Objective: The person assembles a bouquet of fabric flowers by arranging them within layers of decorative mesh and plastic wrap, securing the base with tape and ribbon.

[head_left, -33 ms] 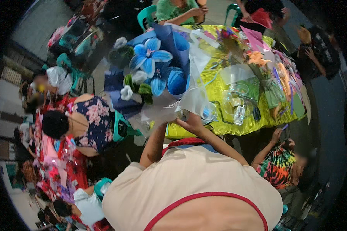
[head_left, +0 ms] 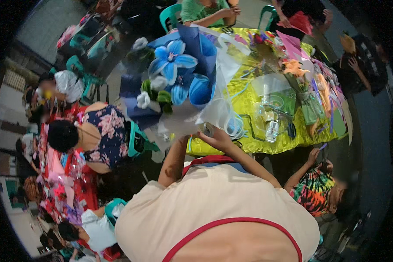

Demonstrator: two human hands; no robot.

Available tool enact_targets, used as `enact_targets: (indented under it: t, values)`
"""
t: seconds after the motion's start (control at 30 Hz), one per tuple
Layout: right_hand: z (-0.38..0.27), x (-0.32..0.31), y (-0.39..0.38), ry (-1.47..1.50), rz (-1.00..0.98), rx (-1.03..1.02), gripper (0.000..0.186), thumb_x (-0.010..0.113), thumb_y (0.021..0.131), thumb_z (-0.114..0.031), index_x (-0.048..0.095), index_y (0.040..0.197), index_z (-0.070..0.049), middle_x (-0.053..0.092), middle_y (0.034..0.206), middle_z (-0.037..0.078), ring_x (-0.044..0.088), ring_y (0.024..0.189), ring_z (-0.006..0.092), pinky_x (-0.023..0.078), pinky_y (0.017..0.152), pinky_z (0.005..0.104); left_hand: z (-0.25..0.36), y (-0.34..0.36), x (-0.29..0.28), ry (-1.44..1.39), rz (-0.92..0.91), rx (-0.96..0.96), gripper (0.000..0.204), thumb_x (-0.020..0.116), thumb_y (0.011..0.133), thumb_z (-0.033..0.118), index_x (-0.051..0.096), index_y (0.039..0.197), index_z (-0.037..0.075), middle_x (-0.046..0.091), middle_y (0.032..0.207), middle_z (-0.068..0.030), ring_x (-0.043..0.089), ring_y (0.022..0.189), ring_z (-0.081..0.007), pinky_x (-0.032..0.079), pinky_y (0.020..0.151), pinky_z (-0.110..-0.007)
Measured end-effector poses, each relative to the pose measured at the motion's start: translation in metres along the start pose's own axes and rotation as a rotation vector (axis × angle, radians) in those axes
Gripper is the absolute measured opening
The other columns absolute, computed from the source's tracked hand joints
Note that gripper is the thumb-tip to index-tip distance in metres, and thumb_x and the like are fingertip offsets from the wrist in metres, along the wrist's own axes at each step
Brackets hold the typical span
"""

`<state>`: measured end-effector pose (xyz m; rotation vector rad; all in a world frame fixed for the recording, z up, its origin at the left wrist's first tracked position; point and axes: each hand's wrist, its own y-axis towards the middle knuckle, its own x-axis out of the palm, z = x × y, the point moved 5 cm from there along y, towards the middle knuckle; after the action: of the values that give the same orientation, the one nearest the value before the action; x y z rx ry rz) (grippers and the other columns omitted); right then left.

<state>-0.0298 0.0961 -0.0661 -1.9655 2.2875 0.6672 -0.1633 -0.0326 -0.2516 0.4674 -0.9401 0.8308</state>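
A large bouquet (head_left: 172, 63) of fuzzy blue and white flowers with green leaves, in dark blue and translucent white wrapping, stands in front of me. My left hand (head_left: 181, 140) goes under the lower wrapping, and its fingers are hidden. My right hand (head_left: 218, 139) is closed at the bouquet's base, its thumb side toward the left hand. Beside its fingers shows a small round greyish thing (head_left: 208, 129), too blurred to name. A white ribbon (head_left: 232, 43) trails along the right of the wrapping, over the yellow-covered table (head_left: 253, 142).
On the table lie clear plastic containers (head_left: 273, 105), an orange flower bunch (head_left: 294, 67) and pink wrapping sheets (head_left: 290, 43). A person in green (head_left: 203, 12) sits across; another in a tie-dye top (head_left: 311, 192) is at right. Left, a person in a floral top (head_left: 105, 135) sits by a red-covered table (head_left: 89, 187).
The bouquet has turned slightly, and the thin white strings near its base no longer show. My right hand has shifted a little. The surroundings have slid slightly in the view.
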Motion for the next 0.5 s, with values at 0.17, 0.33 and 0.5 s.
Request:
enact_targets:
  t: [0.17,0.33,0.5]
  values:
    - [-0.046,-0.005,0.014,0.199,-0.117,0.044,0.072,0.066,0.064,-0.021,0.032,0.125,-0.001,0.032,0.126,0.02,0.03,0.119,0.0348,0.024,0.098,0.038,0.027,-0.004,-0.064,-0.139,0.028,0.119,0.049,0.048,0.084,0.032,0.037,0.121,0.001,0.045,0.117,-0.0119,0.046,0.103,-0.0237,0.036,0.092,-0.037]
    - [-0.036,-0.018,0.013,0.338,-0.034,0.059,0.063,0.063,0.068,-0.019,0.037,0.122,0.0,0.038,0.122,0.018,0.034,0.117,0.0311,0.025,0.097,0.0363,0.025,0.002,-0.037,-0.069,0.05,0.078,0.048,0.048,0.084,0.031,0.038,0.12,0.001,0.046,0.116,-0.0116,0.046,0.103,-0.0234,0.036,0.091,-0.037]
    - [-0.022,-0.025,0.007,0.415,0.116,0.203,0.041,0.062,0.073,-0.011,0.047,0.109,0.001,0.049,0.107,0.012,0.047,0.099,0.0227,0.036,0.084,0.0312,0.041,-0.012,-0.013,-0.024,0.085,0.065,0.047,0.048,0.084,0.031,0.038,0.119,0.002,0.046,0.114,-0.0112,0.046,0.102,-0.0231,0.036,0.091,-0.037]
